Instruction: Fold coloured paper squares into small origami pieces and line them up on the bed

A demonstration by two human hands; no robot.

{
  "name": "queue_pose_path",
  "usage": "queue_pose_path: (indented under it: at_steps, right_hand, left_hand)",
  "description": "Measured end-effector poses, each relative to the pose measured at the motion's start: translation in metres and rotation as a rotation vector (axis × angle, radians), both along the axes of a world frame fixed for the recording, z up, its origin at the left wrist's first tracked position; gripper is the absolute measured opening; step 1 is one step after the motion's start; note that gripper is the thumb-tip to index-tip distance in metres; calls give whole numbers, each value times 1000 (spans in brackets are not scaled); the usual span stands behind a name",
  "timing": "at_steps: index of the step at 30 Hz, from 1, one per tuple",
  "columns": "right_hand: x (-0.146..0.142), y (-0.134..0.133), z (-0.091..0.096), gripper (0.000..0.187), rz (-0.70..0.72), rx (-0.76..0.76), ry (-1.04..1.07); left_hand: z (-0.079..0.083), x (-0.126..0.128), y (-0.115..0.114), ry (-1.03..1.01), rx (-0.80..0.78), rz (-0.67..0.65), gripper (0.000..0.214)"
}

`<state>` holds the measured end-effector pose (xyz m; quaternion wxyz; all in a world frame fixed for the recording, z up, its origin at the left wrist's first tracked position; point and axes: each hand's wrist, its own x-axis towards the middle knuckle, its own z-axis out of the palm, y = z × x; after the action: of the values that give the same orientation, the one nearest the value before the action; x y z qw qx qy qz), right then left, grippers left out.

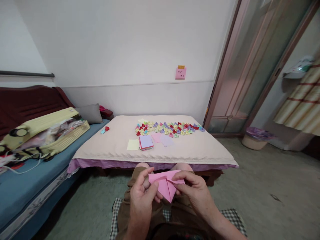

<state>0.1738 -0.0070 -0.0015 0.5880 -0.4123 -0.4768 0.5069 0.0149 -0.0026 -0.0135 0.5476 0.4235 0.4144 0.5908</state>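
Note:
Between my two hands, above my lap, is a pink folded paper (pixel 167 187). It has a wide upper edge and a point facing down, with a crease along its middle. My left hand (pixel 143 191) pinches its left side, thumb on the front. At its right side, my right hand (pixel 193 190) grips the paper with thumb and fingers near the upper corner. On the table beyond lies a stack of coloured paper squares (pixel 146 142), purple on top. A pale yellow sheet (pixel 133 144), a pink sheet (pixel 156 137) and a lilac sheet (pixel 167 140) lie around it.
Many small folded paper pieces (pixel 170 128) spread across the back of the covered table (pixel 110 146). Red and blue pieces (pixel 107 128) sit at its left. An open yellow suitcase (pixel 50 130) rests on the blue-covered seat (pixel 30 180). A bin (pixel 257 138) stands right.

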Motion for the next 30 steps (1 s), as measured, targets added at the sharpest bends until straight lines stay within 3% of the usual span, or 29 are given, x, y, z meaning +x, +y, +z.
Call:
queue_pose_path:
  at_steps: [4, 10, 15, 21, 25, 30]
  right_hand:
    - [3, 3, -5, 11, 16, 10, 17]
    - [5, 4, -5, 13, 43, 24, 4]
    - [6, 4, -4, 15, 37, 29, -25]
    - [7, 4, -5, 13, 31, 21, -45]
    - [7, 5, -6, 14, 46, 24, -41]
    - [7, 6, -9, 11, 57, 36, -38]
  left_hand:
    - [6, -5, -5, 92, 33, -36, 58]
    - [9, -10, -6, 222, 72, -79, 28]
    - [3, -8, -5, 250, 80, -59, 14]
    - [-3, -10, -4, 304, 98, -82, 19]
    - [3, -10, -3, 319, 115, -86, 21]
    - [10, -10, -3, 250, 111, -81, 9]
